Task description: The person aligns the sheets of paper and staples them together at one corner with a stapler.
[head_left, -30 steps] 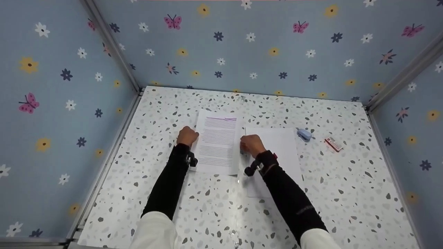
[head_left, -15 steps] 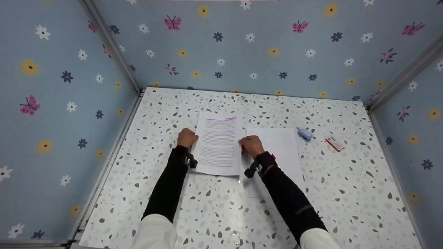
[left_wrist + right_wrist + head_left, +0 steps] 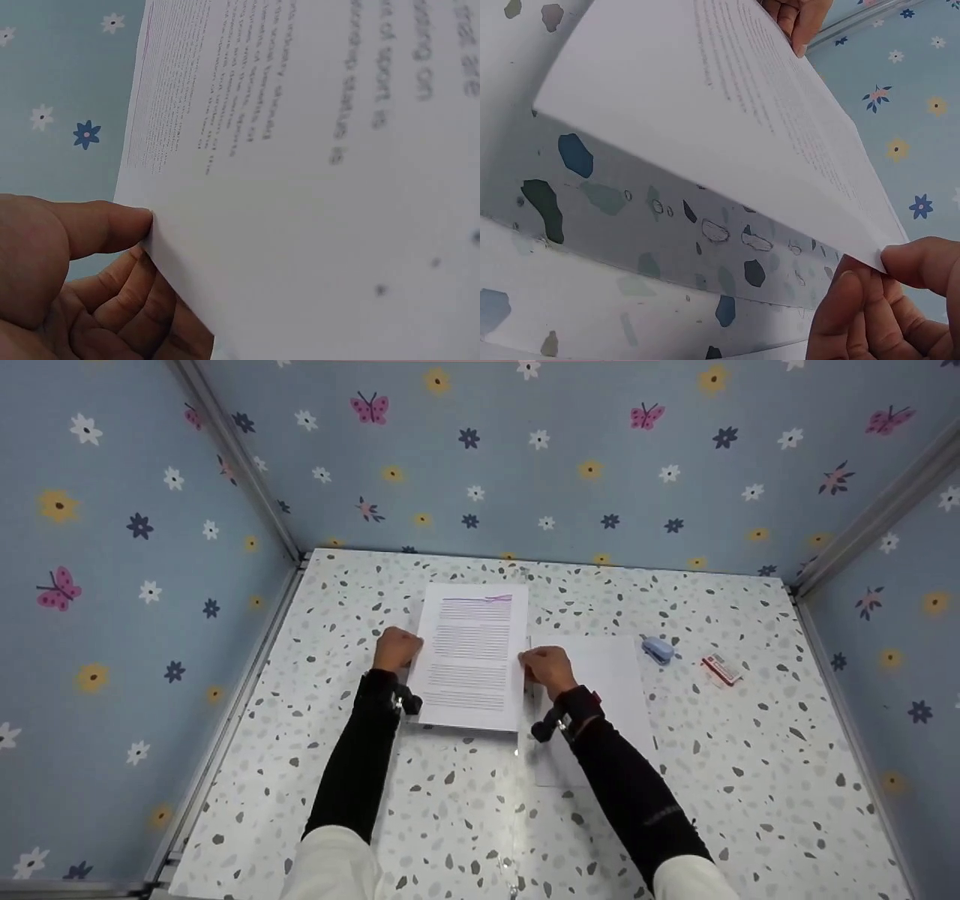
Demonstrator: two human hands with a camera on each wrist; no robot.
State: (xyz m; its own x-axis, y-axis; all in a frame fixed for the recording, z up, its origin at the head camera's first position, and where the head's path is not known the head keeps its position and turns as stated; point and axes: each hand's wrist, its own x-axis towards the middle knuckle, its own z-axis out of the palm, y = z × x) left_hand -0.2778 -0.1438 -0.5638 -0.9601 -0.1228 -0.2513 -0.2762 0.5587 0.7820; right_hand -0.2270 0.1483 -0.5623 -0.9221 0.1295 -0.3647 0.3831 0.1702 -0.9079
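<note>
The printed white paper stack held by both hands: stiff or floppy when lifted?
Probably floppy: the printed white paper stack is thin sheets, pinched at its side edges by the left hand and right hand. It looks raised off the speckled table, so likely light. Loose sheets might slide apart.

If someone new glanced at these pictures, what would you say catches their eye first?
Most striking is the printed stack of paper at the middle of the speckled table, pinched at its side edges by the left hand and the right hand and lifted off the surface. A blank white sheet lies just to its right. Beyond it sit a small blue stapler and a red-and-white box.
</note>
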